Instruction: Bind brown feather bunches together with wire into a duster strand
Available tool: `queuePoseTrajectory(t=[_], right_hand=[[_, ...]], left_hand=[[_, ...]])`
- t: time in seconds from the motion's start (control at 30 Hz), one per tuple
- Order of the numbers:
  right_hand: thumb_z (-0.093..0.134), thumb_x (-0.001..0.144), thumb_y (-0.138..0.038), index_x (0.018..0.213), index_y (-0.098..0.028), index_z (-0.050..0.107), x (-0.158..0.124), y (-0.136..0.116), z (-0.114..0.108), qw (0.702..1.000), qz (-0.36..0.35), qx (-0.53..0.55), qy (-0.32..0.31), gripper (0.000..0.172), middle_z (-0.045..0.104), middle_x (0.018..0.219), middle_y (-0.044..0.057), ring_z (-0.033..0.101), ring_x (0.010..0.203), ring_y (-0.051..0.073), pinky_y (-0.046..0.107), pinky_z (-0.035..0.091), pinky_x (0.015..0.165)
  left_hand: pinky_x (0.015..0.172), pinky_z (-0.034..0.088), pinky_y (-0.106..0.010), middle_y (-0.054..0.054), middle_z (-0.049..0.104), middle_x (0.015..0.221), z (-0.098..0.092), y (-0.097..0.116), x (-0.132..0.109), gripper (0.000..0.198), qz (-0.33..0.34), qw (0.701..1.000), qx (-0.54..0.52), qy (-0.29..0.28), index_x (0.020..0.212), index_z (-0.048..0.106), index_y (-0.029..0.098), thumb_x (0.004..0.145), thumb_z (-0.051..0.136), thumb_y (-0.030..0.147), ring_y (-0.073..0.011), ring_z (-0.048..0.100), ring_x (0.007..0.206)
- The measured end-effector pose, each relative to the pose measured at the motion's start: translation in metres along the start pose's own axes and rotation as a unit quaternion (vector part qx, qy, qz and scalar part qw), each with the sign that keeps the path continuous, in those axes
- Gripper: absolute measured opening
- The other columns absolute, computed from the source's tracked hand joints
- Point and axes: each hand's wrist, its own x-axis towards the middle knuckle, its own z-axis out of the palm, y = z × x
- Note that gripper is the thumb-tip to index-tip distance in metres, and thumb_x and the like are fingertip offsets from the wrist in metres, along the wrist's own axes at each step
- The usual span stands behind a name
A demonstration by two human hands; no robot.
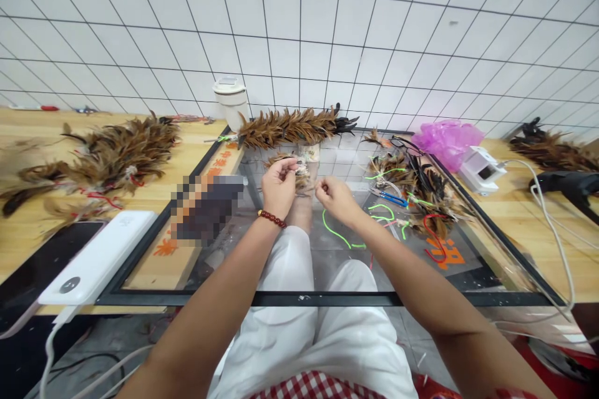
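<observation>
My left hand [279,187], with a red bead bracelet [271,219] at the wrist, is closed on a small bunch of brown feathers [299,173] over the glass tabletop [327,249]. My right hand [334,197] is pinched shut just right of the bunch, on something I cannot make out. A long strung row of brown feathers [292,126] lies across the table behind both hands. A green cord [339,235] lies on the glass under my right wrist.
A heap of feathers [112,156] covers the wooden bench at left, beside a white power bank [96,259] and a phone [28,277]. Loose feathers, cords and blue-handled scissors [393,198] lie at right. A white cup [231,100], pink bag [447,140] and small white device [480,168] stand behind.
</observation>
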Motion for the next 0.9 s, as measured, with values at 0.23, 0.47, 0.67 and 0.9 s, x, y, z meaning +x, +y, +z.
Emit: queuePoseTrajectory(t=[0.23, 0.47, 0.67, 0.9], right_hand=[[0.045, 0.082, -0.026, 0.074, -0.02, 0.048, -0.002, -0.001, -0.006, 0.992, -0.02, 0.073, 0.099, 0.01, 0.051, 0.071, 0.0, 0.046, 0.067, 0.013, 0.026, 0.035, 0.066], [0.046, 0.084, -0.029, 0.077, -0.019, 0.05, -0.003, -0.001, -0.003, 0.986, -0.026, 0.131, 0.094, 0.012, 0.051, 0.067, -0.002, 0.046, 0.063, 0.012, 0.025, 0.037, 0.063], [0.058, 0.08, -0.035, 0.092, -0.019, 0.052, 0.004, 0.006, 0.001, 0.926, -0.016, 0.363, 0.101, 0.021, 0.059, 0.071, -0.002, 0.054, 0.064, 0.011, 0.026, 0.045, 0.064], [0.066, 0.076, -0.034, 0.097, -0.019, 0.055, 0.001, 0.0, 0.002, 0.913, -0.031, 0.382, 0.136, 0.028, 0.063, 0.07, -0.001, 0.06, 0.065, 0.012, 0.028, 0.049, 0.068]], left_hand=[[0.078, 0.052, -0.03, -0.007, 0.068, 0.086, 0.001, -0.001, -0.001, 0.019, -0.007, 0.998, 0.048, -0.033, 0.09, 0.066, 0.014, 0.073, 0.058, 0.015, -0.0151, 0.064, 0.079], [0.096, 0.045, -0.035, -0.009, 0.066, 0.11, -0.006, 0.012, -0.014, 0.034, 0.264, 0.905, 0.288, -0.167, 0.111, 0.065, 0.017, 0.078, 0.055, 0.013, -0.0198, 0.059, 0.106], [0.084, 0.05, -0.032, -0.006, 0.071, 0.093, -0.004, -0.002, -0.011, 0.024, 0.134, 0.954, 0.24, -0.117, 0.097, 0.071, 0.02, 0.078, 0.058, 0.016, -0.0175, 0.064, 0.085], [0.056, 0.047, -0.023, -0.003, 0.067, 0.07, 0.006, 0.012, -0.009, 0.014, -0.231, 0.967, -0.086, -0.072, 0.077, 0.07, 0.012, 0.065, 0.071, 0.019, -0.0089, 0.055, 0.055]])
